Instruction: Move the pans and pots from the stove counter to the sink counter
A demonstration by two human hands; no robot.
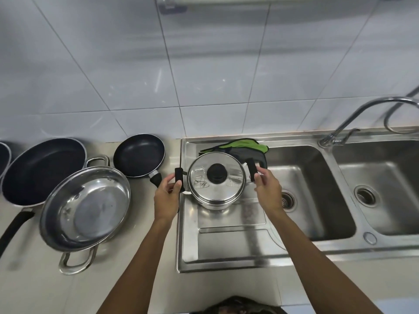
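A steel pot (229, 191) with a shiny lid and black knob stands on the drainboard (226, 245) of the sink unit. My left hand (166, 198) is closed around its black left handle. My right hand (268, 191) pinches the lower end of its black right handle. On the counter to the left lie a small black frying pan (139, 155), a wide steel two-handled pan (86, 207) and a large dark frying pan (43, 171). The edge of another dark pan (3, 157) shows at the far left.
A green and grey cloth (240, 145) lies behind the pot on the drainboard. Two steel sink basins (317, 189) sit to the right under a curved tap (362, 109). A tiled wall runs along the back.
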